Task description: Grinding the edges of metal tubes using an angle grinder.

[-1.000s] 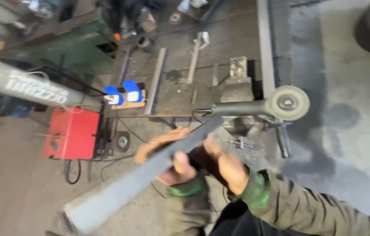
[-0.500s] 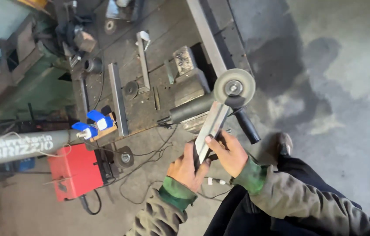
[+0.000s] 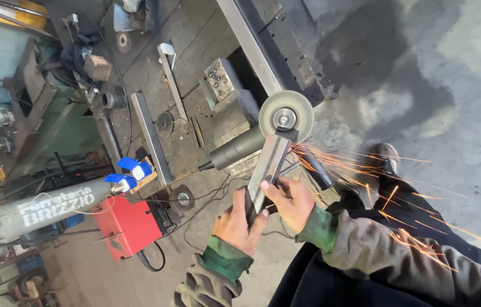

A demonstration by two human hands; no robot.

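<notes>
Steel bar ran lengthwise from both hands up to the grinding disc; left hand and right hand clenched its near end, sparks flying rightward.

The metal bar is pale grey steel, and the grinding disc at its far end is dull grey-tan with a bright silver hub. Orange sparks streak to the right across the black trousers. Both sleeves are mottled olive-brown with green knit cuffs. To the left stands a bright red box-shaped machine, beside blue-and-white clamps and a grey cylinder with white lettering. The workbench is dark, rusty brown.
</notes>
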